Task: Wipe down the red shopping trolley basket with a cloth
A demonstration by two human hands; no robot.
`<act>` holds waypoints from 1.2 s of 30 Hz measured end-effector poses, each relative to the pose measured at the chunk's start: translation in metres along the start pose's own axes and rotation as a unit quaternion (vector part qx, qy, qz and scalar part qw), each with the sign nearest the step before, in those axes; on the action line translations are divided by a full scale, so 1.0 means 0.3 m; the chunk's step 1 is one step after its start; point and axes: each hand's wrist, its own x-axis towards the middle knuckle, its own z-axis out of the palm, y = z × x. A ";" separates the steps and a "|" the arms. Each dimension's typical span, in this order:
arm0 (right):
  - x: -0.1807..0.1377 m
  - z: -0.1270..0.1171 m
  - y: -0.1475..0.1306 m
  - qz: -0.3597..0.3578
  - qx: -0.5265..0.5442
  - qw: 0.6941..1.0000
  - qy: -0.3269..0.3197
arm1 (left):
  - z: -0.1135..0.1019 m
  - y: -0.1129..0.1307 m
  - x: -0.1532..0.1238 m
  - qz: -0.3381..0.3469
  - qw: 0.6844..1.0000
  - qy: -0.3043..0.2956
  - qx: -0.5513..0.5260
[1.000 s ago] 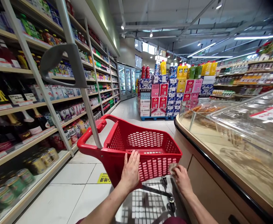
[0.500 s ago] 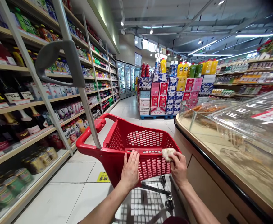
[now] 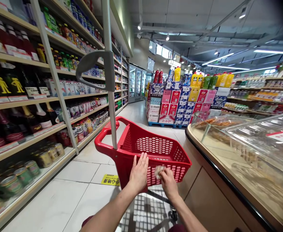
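A red plastic shopping basket (image 3: 155, 146) rides on a wheeled cart in a supermarket aisle. My left hand (image 3: 138, 172) lies flat on the basket's near wall, fingers stretched upward to the rim. My right hand (image 3: 167, 182) is closed on a small whitish crumpled cloth (image 3: 158, 170) and presses it against the outside of the same wall, right beside the left hand. A grey pull handle (image 3: 100, 69) on a metal pole rises from the basket's left side. The basket looks empty inside.
Long shelves (image 3: 35, 96) of bottles and cans run along the left. A curved counter with clear lids (image 3: 247, 145) stands close on the right. A stack of drink cartons (image 3: 180, 100) stands ahead. A yellow floor sticker (image 3: 110, 179) lies by the basket.
My right hand with the cloth has moved left and down along the basket's near wall, from the right rim corner to beside my left hand. The view has shifted, so the basket sits further right.
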 end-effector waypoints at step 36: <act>0.278 0.208 -0.579 -0.125 0.110 0.985 0.033 | -0.192 -0.458 -0.213 -0.138 0.978 0.153 0.026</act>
